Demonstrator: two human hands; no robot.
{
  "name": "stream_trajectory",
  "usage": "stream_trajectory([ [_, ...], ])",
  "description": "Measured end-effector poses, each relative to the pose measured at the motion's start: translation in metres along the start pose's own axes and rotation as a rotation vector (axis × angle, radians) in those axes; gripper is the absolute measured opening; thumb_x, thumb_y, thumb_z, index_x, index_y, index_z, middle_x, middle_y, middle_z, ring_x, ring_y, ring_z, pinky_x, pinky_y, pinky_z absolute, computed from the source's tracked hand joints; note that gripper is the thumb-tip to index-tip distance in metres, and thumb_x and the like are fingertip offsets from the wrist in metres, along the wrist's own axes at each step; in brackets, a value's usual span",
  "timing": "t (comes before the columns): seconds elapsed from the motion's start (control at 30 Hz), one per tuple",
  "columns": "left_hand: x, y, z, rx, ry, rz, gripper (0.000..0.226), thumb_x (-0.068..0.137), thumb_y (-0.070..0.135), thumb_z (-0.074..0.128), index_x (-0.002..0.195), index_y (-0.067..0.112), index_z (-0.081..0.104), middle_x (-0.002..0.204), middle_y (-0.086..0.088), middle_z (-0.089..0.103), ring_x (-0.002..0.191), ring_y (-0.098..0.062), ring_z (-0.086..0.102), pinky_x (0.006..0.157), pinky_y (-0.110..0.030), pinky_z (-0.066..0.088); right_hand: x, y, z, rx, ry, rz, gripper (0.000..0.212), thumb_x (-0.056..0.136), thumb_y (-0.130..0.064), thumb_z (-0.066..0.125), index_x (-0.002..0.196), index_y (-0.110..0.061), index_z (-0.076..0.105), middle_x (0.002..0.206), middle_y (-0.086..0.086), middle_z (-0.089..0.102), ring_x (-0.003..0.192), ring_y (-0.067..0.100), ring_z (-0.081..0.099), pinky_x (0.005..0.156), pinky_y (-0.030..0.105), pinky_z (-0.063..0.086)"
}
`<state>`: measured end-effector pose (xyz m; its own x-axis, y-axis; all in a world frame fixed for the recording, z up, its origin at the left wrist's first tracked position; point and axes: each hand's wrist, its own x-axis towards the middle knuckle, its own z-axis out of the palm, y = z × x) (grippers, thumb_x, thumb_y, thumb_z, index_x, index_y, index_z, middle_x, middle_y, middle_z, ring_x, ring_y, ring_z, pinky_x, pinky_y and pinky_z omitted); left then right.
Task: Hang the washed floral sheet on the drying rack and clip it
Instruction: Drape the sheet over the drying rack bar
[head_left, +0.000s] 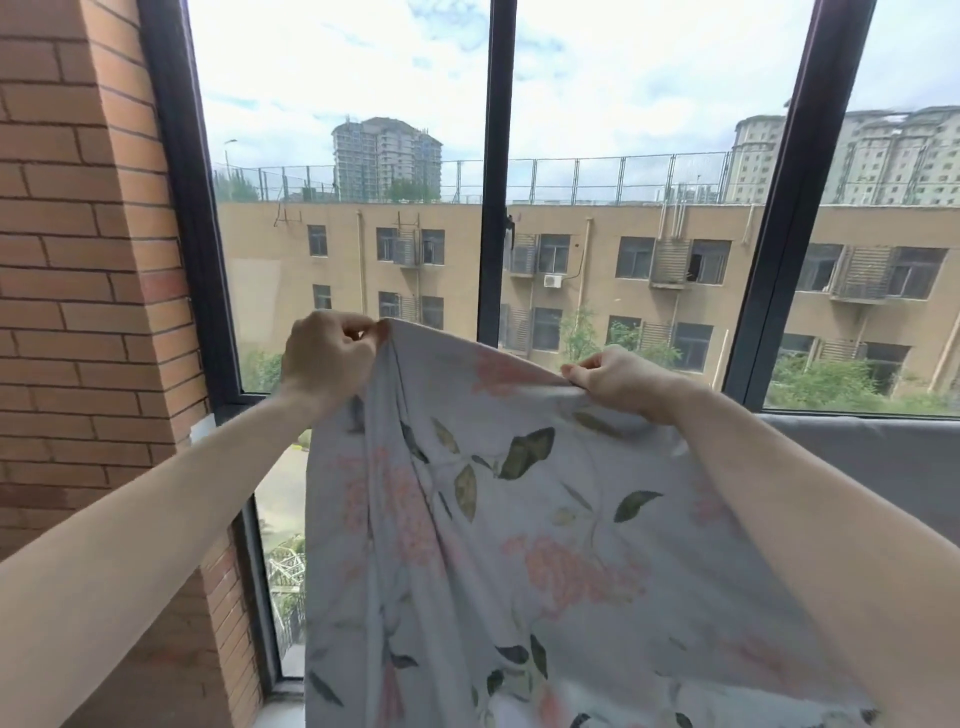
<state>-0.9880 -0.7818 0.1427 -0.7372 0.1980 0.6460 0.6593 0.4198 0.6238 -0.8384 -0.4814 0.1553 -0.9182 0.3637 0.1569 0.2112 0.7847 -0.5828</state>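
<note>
Sheet (519, 545) is hanging in front of me, pale blue-grey with pink blossoms and dark green leaves, and I am holding it up by its top edge with both arms stretched forward. My left hand (327, 358) is sitting at about 10 o'clock from the middle of the cloth, fingers curled and pinching the upper left corner between thumb and fingertips. My right hand (618, 379) is gripping the same edge at about 1 o'clock, fingers folded over a bunched fold of fabric. Between the two hands the edge is sagging slightly, and the rest of the cloth is falling in soft folds toward 6 o'clock, past the bottom of the view. Behind it a dark-framed window (493, 156) is showing a tan building (649, 260) and cloudy sky. Brick wall (88, 260) is filling the 9 o'clock side, and something grey (883, 467) is lying under the window at 3 o'clock.
</note>
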Motion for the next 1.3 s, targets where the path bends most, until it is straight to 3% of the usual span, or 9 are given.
stream_trajectory([
  [0.17,0.046,0.018,0.008,0.069,0.055,-0.097,0.044,0.094,0.023,0.059,0.051,0.017,0.055,0.046,0.009,0.049,0.057,-0.026,0.049,0.053,-0.027,0.032,0.022,-0.019,-0.008,0.010,0.077,-0.037,0.053,0.108,-0.040,0.049,0.071,-0.003,0.056,0.069,0.003,0.051,0.067,0.020,0.047,0.064,0.031,0.038],
  [0.3,0.061,0.010,0.029,0.229,0.004,-0.185,0.032,0.097,0.037,0.057,0.070,0.022,0.069,0.090,-0.004,0.076,0.085,-0.032,0.067,0.070,-0.032,0.050,0.035,-0.029,-0.004,0.003,0.263,-0.046,0.049,0.108,-0.038,0.052,0.062,-0.023,0.050,0.064,-0.002,0.053,0.059,0.017,0.050,0.056,0.032,0.039],
  [0.47,0.041,-0.014,0.069,0.477,-0.469,-0.263,0.044,0.087,0.052,0.064,0.062,0.016,0.067,0.067,-0.002,0.068,0.068,-0.024,0.066,0.060,-0.028,0.050,0.041,-0.002,0.025,-0.189,0.070,0.076,0.036,0.105,-0.040,0.056,0.081,-0.019,0.073,0.076,-0.002,0.065,0.078,0.020,0.064,0.070,0.028,0.049],
  [0.6,0.016,-0.005,0.071,0.416,-0.768,-0.298,0.020,0.082,0.024,0.070,0.082,0.008,0.080,0.065,-0.002,0.063,0.060,-0.018,0.055,0.052,-0.024,0.048,0.035,0.003,0.030,-0.099,0.097,0.106,0.034,0.102,-0.038,0.061,0.086,-0.016,0.081,0.080,-0.003,0.071,0.076,0.017,0.066,0.069,0.028,0.051],
  [0.8,-0.019,0.046,0.061,0.064,-0.651,-0.050,0.031,0.102,0.046,0.057,0.104,0.023,0.077,0.102,-0.001,0.074,0.094,-0.021,0.068,0.083,-0.040,0.060,0.024,0.000,0.030,-0.082,0.294,0.081,0.040,0.100,-0.039,0.057,0.072,-0.017,0.076,0.071,-0.003,0.074,0.074,0.020,0.072,0.079,0.039,0.062],
  [0.9,-0.054,0.057,0.063,0.291,-0.674,0.224,0.034,0.098,0.061,0.052,0.111,0.031,0.062,0.098,0.008,0.067,0.088,-0.016,0.064,0.076,-0.038,0.056,0.008,-0.001,0.028,-0.071,0.482,-0.016,0.035,0.096,-0.035,0.054,0.070,-0.019,0.071,0.065,-0.006,0.071,0.066,0.018,0.070,0.071,0.041,0.062],
  [1.0,-0.072,0.054,0.069,0.453,-0.517,0.409,0.031,0.095,0.055,0.057,0.109,0.029,0.048,0.090,0.009,0.056,0.082,-0.016,0.058,0.069,-0.033,0.043,-0.025,0.003,0.032,-0.066,0.549,-0.088,0.035,0.098,-0.034,0.057,0.066,-0.025,0.064,0.069,-0.007,0.070,0.069,0.018,0.068,0.069,0.039,0.060],
  [1.13,-0.072,0.053,0.073,0.449,-0.454,0.392,0.031,0.090,0.048,0.061,0.100,0.024,0.045,0.081,0.008,0.052,0.074,-0.019,0.055,0.064,-0.035,0.039,-0.077,0.035,0.032,-0.137,0.545,-0.099,0.018,0.098,-0.036,0.062,0.104,-0.027,0.076,0.105,-0.009,0.077,0.096,0.013,0.070,0.088,0.032,0.056],
  [1.3,-0.076,0.071,0.092,0.457,-0.483,0.387,0.035,0.085,0.051,0.061,0.100,0.022,0.048,0.092,0.000,0.056,0.082,-0.023,0.055,0.071,-0.038,0.044,-0.129,0.094,-0.001,-0.288,0.512,0.017,0.046,0.092,-0.024,0.065,0.137,-0.029,0.064,0.140,-0.006,0.064,0.133,0.019,0.053,0.117,0.042,0.038],
])
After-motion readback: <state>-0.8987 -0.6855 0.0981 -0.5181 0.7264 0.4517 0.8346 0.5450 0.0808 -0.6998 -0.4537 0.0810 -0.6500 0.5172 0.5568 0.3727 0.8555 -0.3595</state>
